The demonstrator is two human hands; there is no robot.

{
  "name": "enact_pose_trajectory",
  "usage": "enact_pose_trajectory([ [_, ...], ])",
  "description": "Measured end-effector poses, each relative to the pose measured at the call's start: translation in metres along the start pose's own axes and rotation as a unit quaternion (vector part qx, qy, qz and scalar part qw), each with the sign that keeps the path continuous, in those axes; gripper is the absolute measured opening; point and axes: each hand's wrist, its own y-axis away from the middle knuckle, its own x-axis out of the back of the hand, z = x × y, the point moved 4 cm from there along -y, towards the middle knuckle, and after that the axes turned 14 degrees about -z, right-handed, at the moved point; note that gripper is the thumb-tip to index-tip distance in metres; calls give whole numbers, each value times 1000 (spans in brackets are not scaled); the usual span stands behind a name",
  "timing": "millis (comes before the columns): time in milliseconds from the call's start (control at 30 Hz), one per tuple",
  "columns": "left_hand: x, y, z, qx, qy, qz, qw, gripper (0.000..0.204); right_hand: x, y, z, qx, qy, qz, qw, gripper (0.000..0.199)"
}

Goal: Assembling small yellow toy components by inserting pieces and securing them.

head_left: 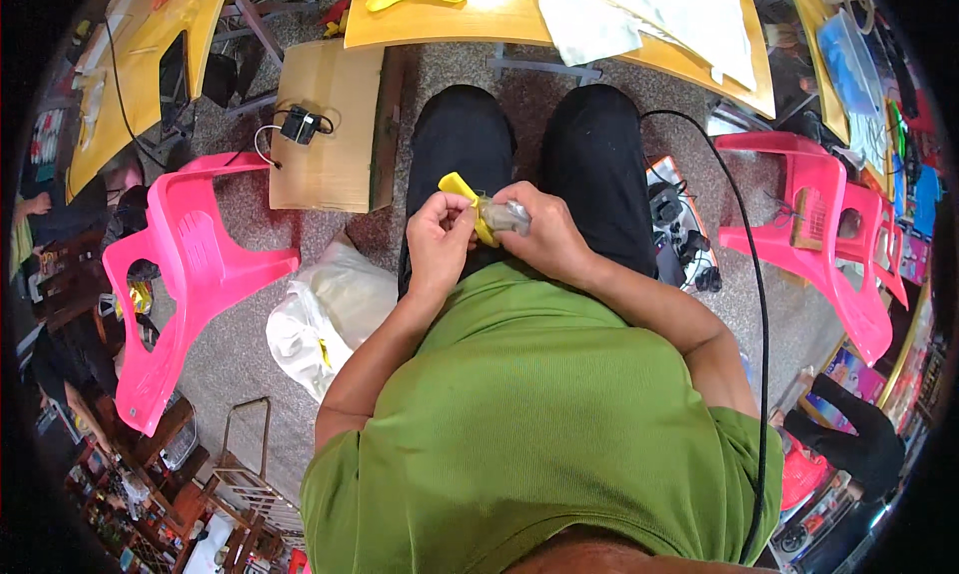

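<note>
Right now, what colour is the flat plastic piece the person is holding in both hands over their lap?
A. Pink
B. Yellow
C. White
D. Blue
B. The flat plastic piece pinched between the left hand and the right hand is bright yellow; pink shows only on the plastic chairs at the sides.

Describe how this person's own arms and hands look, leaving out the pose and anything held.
Both forearms are bare from the short sleeves of a green T-shirt down. The left hand and right hand wear no gloves; no watch, ring or wristband shows on either. Fingers are uncovered. Black trousers cover the legs beyond them.
</note>
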Motion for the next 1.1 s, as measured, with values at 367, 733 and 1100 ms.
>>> enact_pose_trajectory([
  [367,-3,3,-5,-56,-48,7,997,5,5,-1,9,-61,-269,-19,961,10],
  [733,-2,12,4,-81,-183,38,979,10,-11,-16,20,-193,-425,64,882,6],
  [1100,10,15,-1,-55,-95,61,992,6,-16,-19,-5,70,-28,2,997,12],
])
